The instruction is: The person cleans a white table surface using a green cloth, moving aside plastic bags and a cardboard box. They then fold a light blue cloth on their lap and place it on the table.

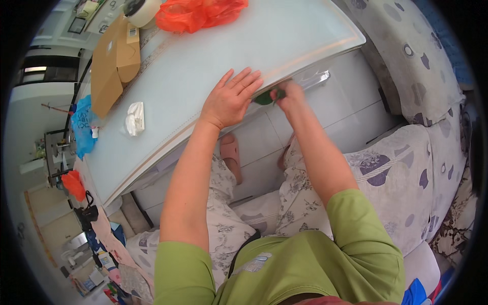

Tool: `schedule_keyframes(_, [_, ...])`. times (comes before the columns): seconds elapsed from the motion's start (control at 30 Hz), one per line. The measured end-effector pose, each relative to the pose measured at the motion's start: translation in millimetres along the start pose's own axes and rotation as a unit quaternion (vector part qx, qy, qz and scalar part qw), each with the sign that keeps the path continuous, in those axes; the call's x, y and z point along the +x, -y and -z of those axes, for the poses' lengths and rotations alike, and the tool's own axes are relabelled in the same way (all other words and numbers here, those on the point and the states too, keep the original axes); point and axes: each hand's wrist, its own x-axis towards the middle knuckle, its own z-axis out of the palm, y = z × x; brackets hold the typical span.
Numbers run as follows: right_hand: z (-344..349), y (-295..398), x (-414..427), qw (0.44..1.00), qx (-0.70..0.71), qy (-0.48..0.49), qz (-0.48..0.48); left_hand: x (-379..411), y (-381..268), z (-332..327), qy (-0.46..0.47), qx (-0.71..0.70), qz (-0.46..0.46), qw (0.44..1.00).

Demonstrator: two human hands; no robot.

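My left hand (233, 97) lies flat, palm down with the fingers apart, on the edge of a pale glass-topped table (183, 80). Just past that edge, below the tabletop, my right hand (288, 95) grips a dark green thing (264, 97), too hidden to name; part of it shows between the hand and the table's edge. Beside my right hand, a clear, shiny plastic or glass piece (314, 78) sticks out from under the tabletop. The right fingertips are partly covered by the table's edge.
On the table are a white packet (135, 119), an open cardboard box (110, 65), a roll of tape (141, 11), a red plastic bag (200, 14) and a blue bag (83, 127). A patterned sofa (396, 171) stands at the right. Pink slippers (231, 154) are on the tiled floor.
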Motion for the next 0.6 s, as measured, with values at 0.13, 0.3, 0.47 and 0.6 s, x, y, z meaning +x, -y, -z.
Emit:
schedule_keyframes(0.13, [-3.6, 28.8, -24.8, 0.996, 0.035, -0.066, 0.056, -1.0, 0.8, 0.1, 0.000, 0.003, 0.001, 1.000])
schedule_keyframes(0.3, [4.1, 38.8, -45.2, 0.986, 0.121, -0.093, 0.067, -1.6, 2.1, -0.3, -0.005, 0.002, -0.002, 1.000])
schedule_keyframes(0.47, [6.5, 52.1, -67.9, 0.960, 0.015, -0.036, 0.279, -6.4, 4.4, -2.1, -0.025, 0.006, 0.004, 1.000])
schedule_keyframes(0.6, [-13.3, 58.7, -77.2, 0.759, -0.339, -0.010, 0.556, -3.7, -0.2, 3.8, -0.044, -0.007, 0.021, 0.999])
